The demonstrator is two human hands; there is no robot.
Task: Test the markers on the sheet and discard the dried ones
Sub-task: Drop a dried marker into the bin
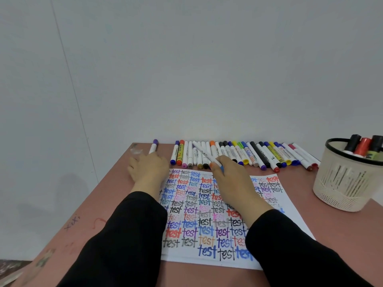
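Wore black sleeves [128, 235] on both forearms, lowest in the frame, crossing the sheet [207, 224] at lower centre. Had the sheet flat on the pink table [342, 245], nearly filled with "test" in many colours.

Pinched a white marker [204, 153] in the right hand [232, 179] above the sheet's top edge, with fingers curled round its lower end. Held it with the long axis slanting up and left from the grip, over the row behind. Saw a blue bit at the fingertips; could not tell cap from tip. Judged this the writing hand, with the paper just toward the camera from the grip, so needing only to tip the marker down and draw back.

Had the left hand [148, 169] past the sheet's upper left corner, with fingers lying over the lower end of a purple marker [153, 147]. Could not tell whether gripping or merely touching. Found that marker lying apart, left of the row, purple cap toward the wall.

Had a pale mesh basket [342, 183] at the right edge of the frame, well apart from both hands, nearer the right one. Saw several markers upright in it, with black and red caps. Judged it the likely discard bin, lying rightward from the grip.

Had the row of markers [259, 154] farthest, side by side along the table's far edge.
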